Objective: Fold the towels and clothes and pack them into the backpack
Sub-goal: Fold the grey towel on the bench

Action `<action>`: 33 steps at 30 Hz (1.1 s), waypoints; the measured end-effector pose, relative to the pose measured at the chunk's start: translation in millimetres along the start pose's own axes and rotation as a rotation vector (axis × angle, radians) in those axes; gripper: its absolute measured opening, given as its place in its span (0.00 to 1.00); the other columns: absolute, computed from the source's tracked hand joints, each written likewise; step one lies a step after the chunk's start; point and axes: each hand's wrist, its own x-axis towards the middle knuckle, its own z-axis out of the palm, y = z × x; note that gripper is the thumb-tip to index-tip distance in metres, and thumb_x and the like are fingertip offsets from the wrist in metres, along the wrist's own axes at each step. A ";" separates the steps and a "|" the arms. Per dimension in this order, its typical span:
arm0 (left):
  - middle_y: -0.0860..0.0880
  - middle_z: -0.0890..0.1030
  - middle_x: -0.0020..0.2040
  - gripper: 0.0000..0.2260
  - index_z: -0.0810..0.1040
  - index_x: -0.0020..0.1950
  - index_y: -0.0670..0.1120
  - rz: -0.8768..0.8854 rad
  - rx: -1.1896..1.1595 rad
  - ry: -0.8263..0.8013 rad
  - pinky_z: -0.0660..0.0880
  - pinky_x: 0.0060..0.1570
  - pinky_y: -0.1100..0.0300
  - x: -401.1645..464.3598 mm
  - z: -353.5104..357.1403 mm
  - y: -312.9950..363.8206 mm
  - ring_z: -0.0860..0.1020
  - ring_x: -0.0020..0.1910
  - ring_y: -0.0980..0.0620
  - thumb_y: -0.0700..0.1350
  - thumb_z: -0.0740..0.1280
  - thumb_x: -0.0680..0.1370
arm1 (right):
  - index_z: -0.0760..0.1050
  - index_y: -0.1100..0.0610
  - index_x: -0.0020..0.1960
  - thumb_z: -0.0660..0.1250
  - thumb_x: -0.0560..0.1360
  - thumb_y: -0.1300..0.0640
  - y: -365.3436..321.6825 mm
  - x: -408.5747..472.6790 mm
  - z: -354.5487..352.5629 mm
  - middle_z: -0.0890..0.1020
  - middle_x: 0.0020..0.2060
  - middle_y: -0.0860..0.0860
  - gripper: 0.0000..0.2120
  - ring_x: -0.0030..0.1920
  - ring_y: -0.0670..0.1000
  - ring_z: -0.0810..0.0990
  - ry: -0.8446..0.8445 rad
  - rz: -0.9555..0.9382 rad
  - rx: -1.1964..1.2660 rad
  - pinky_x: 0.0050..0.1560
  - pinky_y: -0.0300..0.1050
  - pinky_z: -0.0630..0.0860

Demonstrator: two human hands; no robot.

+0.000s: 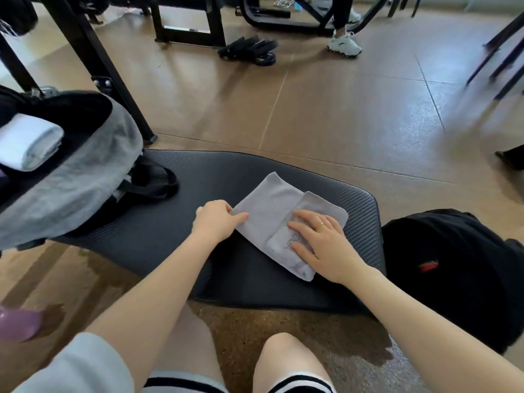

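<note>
A light grey towel (272, 205) lies partly folded on the black mat (175, 236) in front of me. My left hand (217, 219) pinches the towel's left corner between thumb and fingers. My right hand (320, 236) lies flat on the folded right part, fingers straight, a ring on one finger. At the left stands the open grey and black backpack (93, 165), with a rolled white towel (28, 143) inside its mouth.
A black garment or bag with a red tag (453, 265) lies right of the mat. Black frame legs (93, 69) rise behind the backpack. Black sandals (249, 49) and another person's sneaker (344, 43) are on the brown floor beyond. My knees are below.
</note>
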 end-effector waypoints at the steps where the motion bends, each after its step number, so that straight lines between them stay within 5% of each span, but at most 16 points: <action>1: 0.48 0.77 0.46 0.13 0.76 0.46 0.45 0.011 -0.021 -0.018 0.72 0.49 0.52 -0.6 0.7 0.6 0.72 0.55 0.45 0.55 0.66 0.74 | 0.75 0.54 0.63 0.51 0.74 0.40 -0.7 -3.4 -0.6 0.71 0.67 0.53 0.27 0.65 0.56 0.72 0.057 0.005 -0.040 0.67 0.49 0.60; 3: 0.48 0.77 0.46 0.10 0.75 0.48 0.44 0.053 -0.085 -0.032 0.72 0.45 0.55 -3.9 2.1 3.8 0.73 0.52 0.46 0.51 0.66 0.75 | 0.78 0.54 0.60 0.54 0.74 0.42 0.9 -8.3 -1.8 0.74 0.63 0.55 0.24 0.57 0.58 0.77 0.086 0.020 -0.106 0.59 0.52 0.71; 6: 0.50 0.76 0.43 0.06 0.74 0.47 0.44 0.162 -0.339 -0.009 0.69 0.36 0.61 -16.4 0.6 13.3 0.73 0.42 0.52 0.46 0.66 0.75 | 0.78 0.53 0.59 0.54 0.74 0.41 2.8 -12.8 -2.7 0.71 0.61 0.54 0.24 0.53 0.58 0.78 0.067 0.057 -0.135 0.53 0.52 0.76; 11: 0.50 0.74 0.35 0.04 0.72 0.43 0.45 0.480 -0.557 -0.069 0.69 0.35 0.65 -50.8 3.1 33.0 0.69 0.33 0.59 0.42 0.66 0.75 | 0.68 0.52 0.69 0.50 0.75 0.36 1.1 -14.4 1.1 0.71 0.67 0.55 0.30 0.67 0.56 0.68 -0.023 0.119 -0.019 0.70 0.48 0.58; 15: 0.45 0.78 0.37 0.07 0.69 0.44 0.47 0.752 -0.355 -0.091 0.70 0.33 0.62 -68.9 28.1 38.6 0.71 0.30 0.56 0.40 0.67 0.75 | 0.68 0.58 0.55 0.73 0.68 0.55 -1.1 -20.7 -9.0 0.71 0.52 0.51 0.20 0.53 0.51 0.72 0.306 0.340 0.468 0.50 0.29 0.65; 19: 0.48 0.81 0.51 0.10 0.74 0.55 0.47 0.865 -0.062 -0.041 0.72 0.46 0.59 -69.4 54.2 32.5 0.77 0.46 0.50 0.43 0.66 0.75 | 0.64 0.55 0.53 0.63 0.67 0.57 5.4 -37.4 -25.4 0.68 0.51 0.50 0.16 0.54 0.51 0.68 0.633 0.213 0.216 0.56 0.31 0.62; 23: 0.47 0.73 0.67 0.22 0.71 0.66 0.44 1.062 0.123 -0.049 0.59 0.67 0.64 -65.7 60.8 17.0 0.67 0.69 0.50 0.53 0.63 0.75 | 0.61 0.51 0.71 0.60 0.71 0.48 28.9 -40.5 -27.9 0.60 0.72 0.51 0.29 0.74 0.54 0.55 0.201 -0.185 -0.100 0.73 0.50 0.51; 26: 0.45 0.68 0.70 0.25 0.66 0.71 0.49 1.129 0.272 -0.013 0.61 0.70 0.53 -67.7 63.9 -3.2 0.63 0.70 0.47 0.55 0.60 0.75 | 0.45 0.46 0.76 0.55 0.72 0.31 44.8 -36.5 -19.6 0.49 0.76 0.49 0.40 0.76 0.51 0.47 -0.140 -0.293 -0.251 0.75 0.53 0.44; 29: 0.45 0.69 0.66 0.22 0.67 0.70 0.53 1.123 0.201 -0.035 0.69 0.62 0.56 -69.9 52.9 -18.8 0.67 0.65 0.48 0.52 0.61 0.75 | 0.42 0.43 0.75 0.53 0.70 0.27 53.2 -30.9 -16.3 0.50 0.76 0.50 0.41 0.75 0.53 0.51 -0.165 -0.245 -0.318 0.74 0.55 0.45; 33: 0.48 0.75 0.61 0.19 0.69 0.65 0.49 1.055 0.020 0.017 0.70 0.62 0.61 -72.2 27.2 -29.6 0.71 0.61 0.54 0.47 0.61 0.74 | 0.67 0.49 0.69 0.57 0.71 0.37 39.4 -20.5 -16.7 0.74 0.65 0.58 0.30 0.62 0.58 0.76 -0.022 -0.243 -0.420 0.65 0.55 0.68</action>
